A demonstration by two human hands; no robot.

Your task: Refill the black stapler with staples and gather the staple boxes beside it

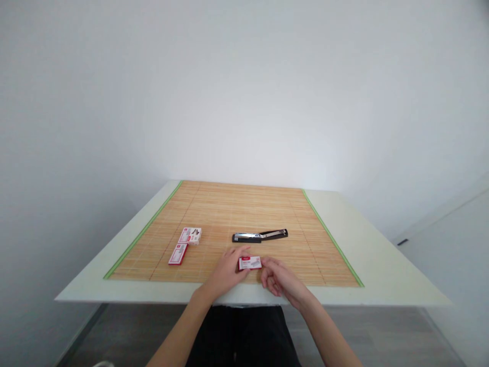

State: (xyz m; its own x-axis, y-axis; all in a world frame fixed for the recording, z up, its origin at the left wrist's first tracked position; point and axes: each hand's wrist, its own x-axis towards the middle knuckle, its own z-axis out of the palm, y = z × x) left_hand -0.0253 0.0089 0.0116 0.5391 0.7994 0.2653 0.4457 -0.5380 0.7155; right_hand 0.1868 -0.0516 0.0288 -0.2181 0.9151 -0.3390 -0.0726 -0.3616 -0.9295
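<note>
Our left hand [228,271] pinches the left end of a small staple box [250,263], just nearer us than the opened black stapler [260,235]; our right hand [281,280], fingers curled, touches its right end, though we cannot tell if it grips. Left of the stapler lie a second box [190,235] and a third box [178,254]

free: far mat [244,204] | obstacles: stapler [260,235] centre, boxes [190,235] left
</note>
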